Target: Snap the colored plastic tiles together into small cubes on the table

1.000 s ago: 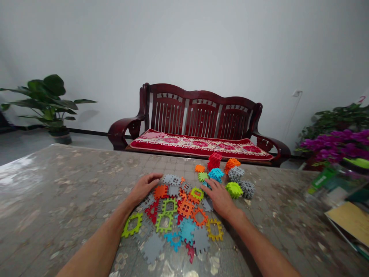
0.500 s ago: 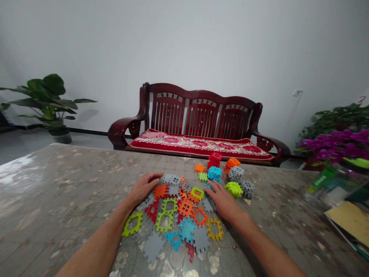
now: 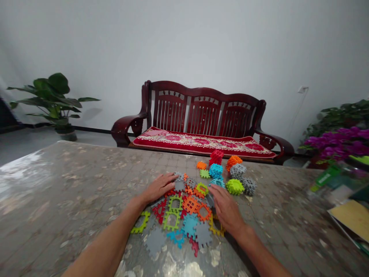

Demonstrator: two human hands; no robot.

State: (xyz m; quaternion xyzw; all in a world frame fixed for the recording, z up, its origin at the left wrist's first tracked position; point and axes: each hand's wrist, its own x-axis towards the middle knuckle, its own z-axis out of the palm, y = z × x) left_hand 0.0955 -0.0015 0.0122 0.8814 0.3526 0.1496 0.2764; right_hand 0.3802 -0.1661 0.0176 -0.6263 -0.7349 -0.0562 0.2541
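Flat notched plastic tiles lie spread in a loose patch between my two hands. My left hand [image 3: 160, 187] rests over the patch's upper left edge, fingers stretched out, partly hiding grey and orange tiles. At the right edge my right hand [image 3: 227, 207] lies with extended fingers beside the yellow frame tile [image 3: 215, 226], which it partly covers. Between them are green frame tiles [image 3: 171, 220], an orange window tile [image 3: 190, 204], a light blue tile [image 3: 190, 225] and a grey tile [image 3: 203, 233]. Neither hand grips a tile that I can see.
Beyond my right hand stand stacks of tiles: blue [image 3: 216, 170], red [image 3: 216, 157], orange [image 3: 233, 162], grey [image 3: 238, 171] and lime green [image 3: 235, 186]. Papers [image 3: 351, 219] lie at the table's right side. A wooden bench [image 3: 198, 111] stands behind the table [image 3: 86, 184].
My left hand has slid right onto the tiles, covering some of the upper left ones. My right hand has turned slightly inward, over the yellow tile's edge. The view has shifted a little.
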